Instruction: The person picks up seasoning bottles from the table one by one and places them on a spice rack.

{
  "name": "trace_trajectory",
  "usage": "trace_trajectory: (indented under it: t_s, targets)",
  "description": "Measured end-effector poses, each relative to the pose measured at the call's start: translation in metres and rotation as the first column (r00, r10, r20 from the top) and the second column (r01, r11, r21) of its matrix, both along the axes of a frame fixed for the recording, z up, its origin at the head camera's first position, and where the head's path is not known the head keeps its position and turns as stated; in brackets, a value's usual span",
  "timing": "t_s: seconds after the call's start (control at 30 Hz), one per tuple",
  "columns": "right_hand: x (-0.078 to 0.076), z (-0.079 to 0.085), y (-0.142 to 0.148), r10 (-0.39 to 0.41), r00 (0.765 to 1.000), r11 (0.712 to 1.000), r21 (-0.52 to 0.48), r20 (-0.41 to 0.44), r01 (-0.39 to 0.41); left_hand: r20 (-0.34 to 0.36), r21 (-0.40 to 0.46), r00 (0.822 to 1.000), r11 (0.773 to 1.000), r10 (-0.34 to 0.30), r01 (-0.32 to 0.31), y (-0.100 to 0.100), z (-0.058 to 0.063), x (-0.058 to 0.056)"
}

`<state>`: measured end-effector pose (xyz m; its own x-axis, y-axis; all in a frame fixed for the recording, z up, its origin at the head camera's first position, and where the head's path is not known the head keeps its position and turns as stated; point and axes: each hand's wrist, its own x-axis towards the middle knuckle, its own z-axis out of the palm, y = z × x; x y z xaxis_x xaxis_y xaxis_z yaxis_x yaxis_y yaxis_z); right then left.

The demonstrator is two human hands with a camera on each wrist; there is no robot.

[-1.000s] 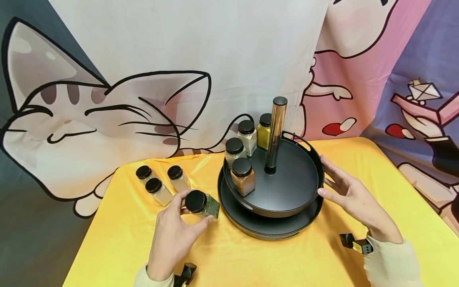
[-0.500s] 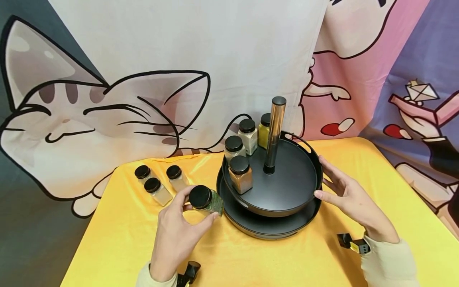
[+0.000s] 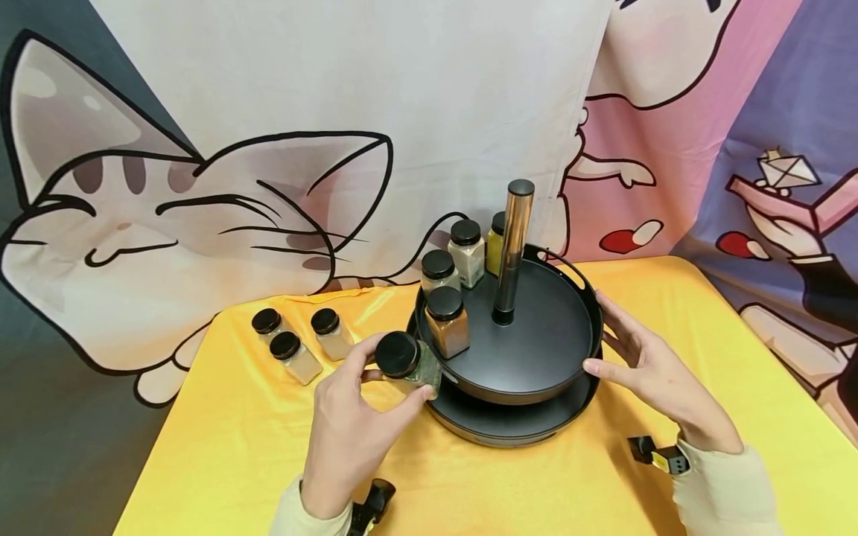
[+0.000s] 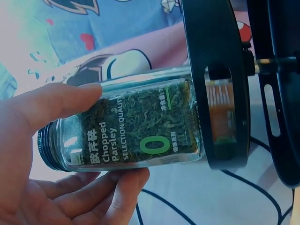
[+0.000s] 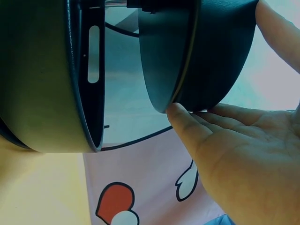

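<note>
My left hand grips a square glass jar of chopped parsley between thumb and fingers. The jar is tilted, its black lid toward the palm, and its base is near the left edge of the upper tray of a black two-tier rotating stand. In the left wrist view its base end reaches the tray's wall; whether they touch I cannot tell. My right hand rests extended fingers and thumb on that tray's outer wall at the right. An orange-brown spice jar stands on the tray, nearest the parsley.
Behind it on the tray are a pale jar, a white jar and a yellow jar. A bronze post rises mid-tray. The lower tray sits below. Three black-lidded jars stand on the yellow cloth at left.
My left hand has carried the parsley jar rightward and slightly up to the tray's edge. The upper tray has turned a little clockwise with its jars. My right hand has shifted slightly left along the wall.
</note>
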<state>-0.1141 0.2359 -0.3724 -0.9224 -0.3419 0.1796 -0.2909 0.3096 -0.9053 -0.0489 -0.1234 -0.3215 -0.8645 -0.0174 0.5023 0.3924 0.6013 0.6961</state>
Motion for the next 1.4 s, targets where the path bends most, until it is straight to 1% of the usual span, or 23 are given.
trace_trajectory:
  t_s: [0.1, 0.23, 0.43, 0.63, 0.8, 0.93, 1.03, 1.23, 1.4]
  targets:
    - [-0.001, 0.000, 0.000, 0.000, 1.000, 1.000, 0.004, 0.004, 0.000, -0.006, 0.013, 1.000, 1.000, -0.024, 0.025, 0.006, 0.002, -0.001]
    - [-0.001, -0.001, -0.001, 0.002, 1.000, 1.000, 0.007, 0.001, -0.002, -0.007, 0.025, 0.999, 0.999, -0.033, 0.033, 0.015, 0.002, -0.003]
    - [-0.001, -0.001, -0.003, 0.003, 1.000, 1.000, 0.010, -0.004, -0.003, -0.025, 0.040, 0.999, 0.999, -0.027, 0.028, 0.025, 0.002, -0.005]
    - [-0.001, 0.000, -0.004, 0.004, 1.000, 1.000, 0.010, -0.006, -0.004, -0.046, 0.049, 0.998, 0.997, -0.051, 0.053, 0.035, 0.003, -0.006]
    - [0.000, 0.000, -0.005, 0.002, 1.000, 1.000, 0.018, -0.005, -0.002, -0.054, 0.061, 0.997, 0.997, -0.049, 0.053, 0.045, 0.003, -0.007]
    - [0.001, 0.000, -0.004, -0.010, 1.000, 0.999, 0.035, -0.005, 0.011, -0.067, 0.081, 0.995, 0.994, -0.068, 0.073, 0.054, 0.000, -0.009]
    - [0.001, 0.000, -0.004, -0.017, 1.000, 0.999, 0.040, -0.002, 0.017, -0.070, 0.070, 0.995, 0.994, -0.073, 0.078, 0.060, -0.003, -0.010]
    - [0.001, 0.001, -0.004, -0.021, 1.000, 0.999, 0.043, 0.007, 0.021, -0.060, 0.034, 0.996, 0.997, -0.063, 0.065, 0.068, -0.011, -0.014]
    - [0.000, 0.001, -0.004, -0.019, 1.000, 0.999, 0.039, 0.006, 0.019, -0.023, 0.004, 0.999, 0.999, -0.037, 0.037, 0.072, -0.017, -0.017]
